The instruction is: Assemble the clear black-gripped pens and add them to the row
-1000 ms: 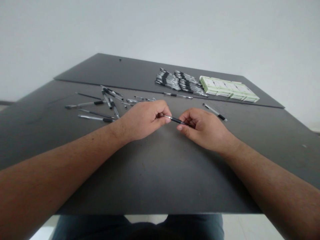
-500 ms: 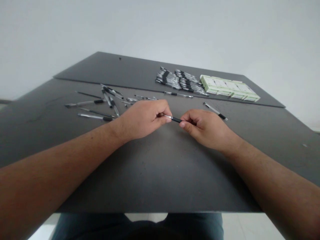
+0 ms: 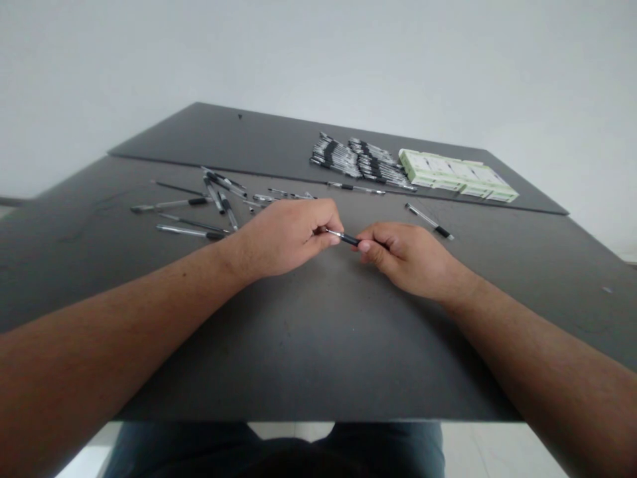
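Note:
Between my hands, above the middle of the dark table (image 3: 308,345), is a pen (image 3: 350,239) with a black grip and a shiny tip section. My left hand (image 3: 293,234) pinches its left end, the tip section, between thumb and forefinger. Closed around the black grip's right side is my right hand (image 3: 405,257); the rest of the barrel is hidden behind its fingers. Beyond my left hand lie several loose pens and pen parts, among them a clear barrel with a black grip (image 3: 186,231) and a thin dark refill (image 3: 179,188).
Rows of pens (image 3: 336,158) lie at the back, left of green-and-white boxes (image 3: 458,174). One pen (image 3: 354,188) lies along the seam between the table sections. A clear barrel with a black end (image 3: 428,221) rests beyond my right hand. A small dark piece (image 3: 239,117) sits far back.
My right hand's fingers have shifted slightly on the pen, the forefinger reaching a little further left. My left hand keeps its pinch, and the things on the table stay put.

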`<state>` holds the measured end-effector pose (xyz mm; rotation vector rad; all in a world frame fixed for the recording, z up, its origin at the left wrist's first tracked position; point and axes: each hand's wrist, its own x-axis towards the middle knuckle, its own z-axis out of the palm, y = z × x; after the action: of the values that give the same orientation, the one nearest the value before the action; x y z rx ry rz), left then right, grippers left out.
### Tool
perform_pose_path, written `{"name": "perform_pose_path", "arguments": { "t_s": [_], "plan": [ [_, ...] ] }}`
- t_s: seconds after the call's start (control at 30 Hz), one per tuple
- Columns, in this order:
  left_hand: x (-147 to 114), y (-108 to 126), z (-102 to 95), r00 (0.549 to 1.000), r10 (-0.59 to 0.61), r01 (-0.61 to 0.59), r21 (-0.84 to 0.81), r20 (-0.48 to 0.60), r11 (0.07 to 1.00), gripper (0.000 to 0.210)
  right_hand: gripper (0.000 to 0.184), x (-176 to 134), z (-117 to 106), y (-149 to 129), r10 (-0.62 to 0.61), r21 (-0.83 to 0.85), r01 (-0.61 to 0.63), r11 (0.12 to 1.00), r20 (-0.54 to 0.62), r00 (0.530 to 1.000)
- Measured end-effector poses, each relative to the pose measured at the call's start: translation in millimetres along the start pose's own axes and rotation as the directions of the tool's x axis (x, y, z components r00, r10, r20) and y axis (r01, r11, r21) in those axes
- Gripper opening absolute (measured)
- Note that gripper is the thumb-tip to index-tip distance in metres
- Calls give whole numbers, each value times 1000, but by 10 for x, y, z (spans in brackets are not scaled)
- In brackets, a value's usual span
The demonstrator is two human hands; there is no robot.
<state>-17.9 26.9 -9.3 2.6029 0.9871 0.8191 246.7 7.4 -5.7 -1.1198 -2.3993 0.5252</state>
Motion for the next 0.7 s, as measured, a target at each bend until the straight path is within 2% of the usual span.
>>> {"name": "perform_pose_path", "arguments": {
  "t_s": [0.13, 0.2, 0.33, 0.5, 0.7],
  "plan": [
    [-4, -6, 1, 1000, 1, 0, 14, -3, 1000, 11, 18, 0, 3, -7, 91, 0, -91, 996, -49, 995],
    [-4, -6, 0, 1000, 9, -9, 20, -4, 1000, 11, 20, 0, -4, -13, 81, -5, -81, 997, -23, 996],
    [-3, 3, -3, 1000, 21, -21, 28, -2, 999, 12, 34, -3, -13, -25, 35, 37, -36, 999, 41, 999],
    [-6, 4, 0, 1000, 19, -19, 18, -6, 1000, 10, 22, -5, -6, -24, 101, 50, -99, 994, -28, 995],
    [2, 2, -2, 1000, 9, -9, 12, 8, 1000, 11, 30, 2, -21, -38, 71, 16, -71, 997, 35, 997]
  ]
}}
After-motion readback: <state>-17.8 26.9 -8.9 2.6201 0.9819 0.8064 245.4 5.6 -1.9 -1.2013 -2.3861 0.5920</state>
